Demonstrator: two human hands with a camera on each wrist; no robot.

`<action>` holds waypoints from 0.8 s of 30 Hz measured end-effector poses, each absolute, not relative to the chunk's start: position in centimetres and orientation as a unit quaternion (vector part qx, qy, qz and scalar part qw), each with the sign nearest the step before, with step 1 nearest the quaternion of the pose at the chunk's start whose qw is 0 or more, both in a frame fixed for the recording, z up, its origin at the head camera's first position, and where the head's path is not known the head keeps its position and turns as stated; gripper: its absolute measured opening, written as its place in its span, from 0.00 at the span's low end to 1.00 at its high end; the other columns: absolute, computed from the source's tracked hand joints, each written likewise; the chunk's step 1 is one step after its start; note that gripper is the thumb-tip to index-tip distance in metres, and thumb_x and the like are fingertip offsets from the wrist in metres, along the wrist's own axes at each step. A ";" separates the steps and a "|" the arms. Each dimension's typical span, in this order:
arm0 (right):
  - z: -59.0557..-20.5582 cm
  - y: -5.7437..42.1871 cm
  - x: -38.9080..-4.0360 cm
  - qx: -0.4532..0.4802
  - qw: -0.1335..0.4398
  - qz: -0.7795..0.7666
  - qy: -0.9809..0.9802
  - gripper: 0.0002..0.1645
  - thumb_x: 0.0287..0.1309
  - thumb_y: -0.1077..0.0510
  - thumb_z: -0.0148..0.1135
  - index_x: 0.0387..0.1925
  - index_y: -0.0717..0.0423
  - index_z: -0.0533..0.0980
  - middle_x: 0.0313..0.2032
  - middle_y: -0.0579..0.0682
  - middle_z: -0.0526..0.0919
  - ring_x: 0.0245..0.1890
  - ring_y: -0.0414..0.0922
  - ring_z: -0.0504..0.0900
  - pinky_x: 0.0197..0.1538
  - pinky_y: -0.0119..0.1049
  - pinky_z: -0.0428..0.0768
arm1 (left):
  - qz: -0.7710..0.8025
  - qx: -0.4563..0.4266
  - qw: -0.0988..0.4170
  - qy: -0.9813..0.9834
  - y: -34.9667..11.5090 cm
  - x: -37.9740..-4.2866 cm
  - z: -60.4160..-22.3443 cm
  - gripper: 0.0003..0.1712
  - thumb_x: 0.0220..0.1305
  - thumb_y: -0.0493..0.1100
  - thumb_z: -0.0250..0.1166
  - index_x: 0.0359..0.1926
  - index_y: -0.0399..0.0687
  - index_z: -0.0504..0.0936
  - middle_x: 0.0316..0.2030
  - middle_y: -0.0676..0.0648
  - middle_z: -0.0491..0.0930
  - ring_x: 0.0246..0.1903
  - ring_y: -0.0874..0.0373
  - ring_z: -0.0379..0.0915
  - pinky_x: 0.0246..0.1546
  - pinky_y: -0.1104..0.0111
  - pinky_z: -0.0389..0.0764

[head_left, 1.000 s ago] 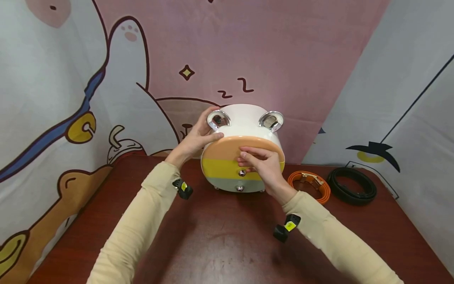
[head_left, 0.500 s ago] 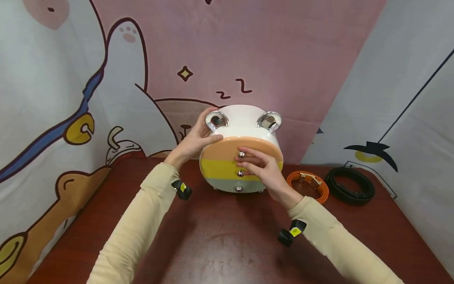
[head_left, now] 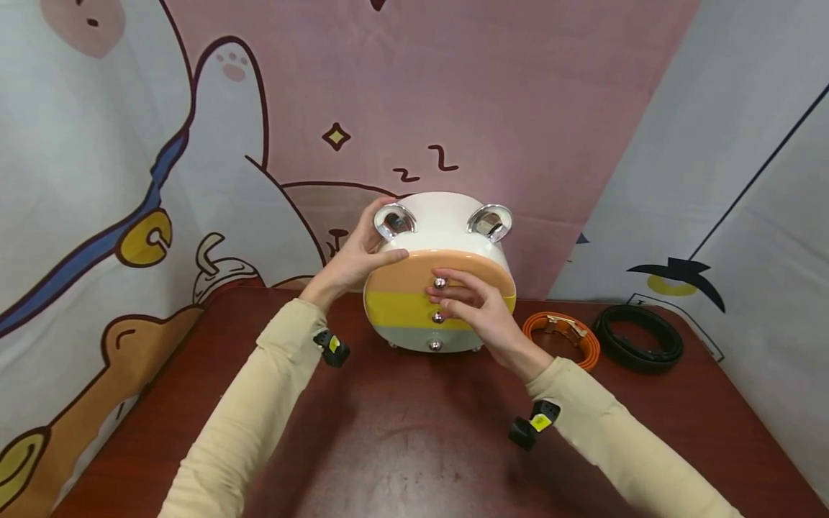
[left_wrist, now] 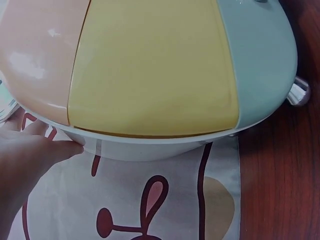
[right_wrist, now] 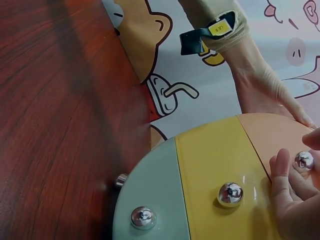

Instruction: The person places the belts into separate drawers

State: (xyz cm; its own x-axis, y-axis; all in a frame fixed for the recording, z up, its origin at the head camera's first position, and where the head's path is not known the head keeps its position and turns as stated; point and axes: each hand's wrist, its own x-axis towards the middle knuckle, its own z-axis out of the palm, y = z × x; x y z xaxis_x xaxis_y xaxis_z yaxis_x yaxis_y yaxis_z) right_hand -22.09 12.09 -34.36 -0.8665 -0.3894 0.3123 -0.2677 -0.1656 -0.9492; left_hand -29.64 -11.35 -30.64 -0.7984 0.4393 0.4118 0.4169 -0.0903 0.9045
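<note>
A small white drawer cabinet (head_left: 443, 223) with chrome ears stands on the table, its rounded front split into orange, yellow and green drawers. My left hand (head_left: 352, 259) rests against its upper left side, thumb at the front rim and the other fingers behind the left ear (head_left: 395, 221). In front of the orange drawer (right_wrist: 262, 132), my right hand (head_left: 486, 309) has its fingers spread loosely beside the top knob (head_left: 440, 283). The thumb sits near the middle knob (right_wrist: 230, 194) on the yellow drawer (left_wrist: 150, 70). Lower down, the green drawer (right_wrist: 150, 185) has its own knob (right_wrist: 143, 217).
An orange coiled belt (head_left: 592, 349) lies just right of the cabinet, with a black coiled belt (head_left: 637, 352) beyond it. Behind the dark red-brown table (head_left: 388, 446) hangs a cartoon-printed cloth (head_left: 518, 108).
My right fingers have spread and drawn slightly apart from the front, and the top knob, hidden a second ago, now shows between them. The left hand keeps its place on the cabinet.
</note>
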 end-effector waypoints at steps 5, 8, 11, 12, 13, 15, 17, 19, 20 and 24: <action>-34.2 12.2 -22.0 -0.262 0.051 -0.716 0.645 0.28 0.62 0.71 0.55 0.65 0.67 0.67 0.54 0.70 0.76 0.53 0.64 0.76 0.48 0.49 0.80 | 0.663 0.326 0.002 0.674 -11.4 -29.7 -30.8 0.47 0.60 0.23 0.61 0.72 0.50 0.48 0.68 0.43 0.60 0.69 0.57 0.51 0.69 0.63 0.49; -34.3 12.5 -21.9 -0.274 0.057 -0.706 0.651 0.29 0.63 0.71 0.54 0.66 0.65 0.66 0.55 0.70 0.75 0.50 0.64 0.78 0.46 0.49 0.81 | 0.661 0.331 0.001 0.674 -11.5 -29.8 -30.8 0.47 0.60 0.23 0.61 0.72 0.49 0.48 0.68 0.43 0.60 0.69 0.58 0.51 0.68 0.63 0.49; -34.5 12.9 -21.7 -0.290 0.059 -0.689 0.662 0.29 0.64 0.71 0.53 0.66 0.65 0.66 0.55 0.69 0.75 0.46 0.64 0.80 0.43 0.45 0.81 | 0.661 0.332 0.004 0.673 -11.5 -29.8 -30.8 0.47 0.60 0.23 0.61 0.72 0.49 0.47 0.68 0.44 0.59 0.69 0.58 0.52 0.68 0.62 0.51; -34.6 13.1 -21.7 -0.292 0.060 -0.682 0.668 0.27 0.64 0.70 0.53 0.65 0.65 0.67 0.55 0.69 0.76 0.46 0.62 0.81 0.43 0.44 0.81 | 0.660 0.331 0.004 0.674 -11.5 -29.8 -30.8 0.47 0.60 0.23 0.62 0.72 0.49 0.47 0.68 0.44 0.59 0.69 0.58 0.52 0.68 0.62 0.51; -34.7 13.2 -21.6 -0.293 0.061 -0.676 0.673 0.26 0.64 0.70 0.53 0.64 0.67 0.68 0.54 0.68 0.76 0.45 0.59 0.82 0.42 0.43 0.81 | 0.659 0.330 0.004 0.676 -11.5 -29.7 -30.8 0.47 0.60 0.24 0.62 0.72 0.50 0.47 0.68 0.44 0.59 0.69 0.58 0.51 0.68 0.62 0.51; -34.9 13.3 -21.5 -0.293 0.062 -0.662 0.687 0.23 0.64 0.69 0.53 0.61 0.69 0.70 0.54 0.66 0.77 0.44 0.54 0.84 0.41 0.40 0.81 | 0.658 0.328 0.003 0.678 -11.5 -29.8 -30.8 0.47 0.60 0.24 0.62 0.72 0.51 0.48 0.68 0.45 0.59 0.69 0.59 0.51 0.68 0.62 0.51; -35.2 13.4 -21.4 -0.285 0.066 -0.650 0.701 0.21 0.64 0.68 0.55 0.58 0.70 0.73 0.53 0.65 0.79 0.43 0.53 0.84 0.41 0.41 0.81 | 0.656 0.327 0.002 0.680 -11.5 -29.7 -30.7 0.47 0.60 0.25 0.62 0.72 0.51 0.48 0.68 0.45 0.60 0.69 0.59 0.51 0.68 0.63 0.51; -35.7 13.5 -21.4 -0.275 0.069 -0.639 0.714 0.20 0.64 0.67 0.57 0.56 0.71 0.74 0.50 0.65 0.80 0.41 0.53 0.84 0.40 0.41 0.81 | 0.655 0.326 0.003 0.682 -11.5 -29.7 -30.7 0.47 0.61 0.25 0.62 0.72 0.51 0.48 0.69 0.45 0.59 0.69 0.59 0.51 0.68 0.62 0.51; -35.9 13.5 -21.5 -0.271 0.069 -0.635 0.720 0.20 0.63 0.67 0.58 0.56 0.71 0.74 0.49 0.65 0.81 0.40 0.53 0.84 0.39 0.41 0.81 | 0.654 0.325 0.004 0.684 -11.5 -29.7 -30.7 0.47 0.61 0.25 0.62 0.73 0.51 0.47 0.69 0.45 0.59 0.69 0.59 0.50 0.68 0.62 0.51; -36.8 13.7 -21.6 -0.259 0.070 -0.628 0.731 0.18 0.63 0.67 0.59 0.54 0.71 0.75 0.44 0.66 0.82 0.38 0.54 0.84 0.37 0.39 0.81 | 0.650 0.320 0.008 0.690 -11.5 -29.7 -30.7 0.48 0.61 0.25 0.62 0.73 0.51 0.46 0.70 0.45 0.57 0.70 0.59 0.49 0.68 0.61 0.50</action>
State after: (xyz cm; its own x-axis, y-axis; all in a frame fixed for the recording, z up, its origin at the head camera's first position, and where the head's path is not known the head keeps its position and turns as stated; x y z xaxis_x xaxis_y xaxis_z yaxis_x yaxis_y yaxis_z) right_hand -21.61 13.69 -36.81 -0.8561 -0.4662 0.2230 -0.2905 0.0772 -0.9538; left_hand -29.66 -11.52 -30.68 -0.7949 0.4517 0.4051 0.4314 -0.0488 0.9008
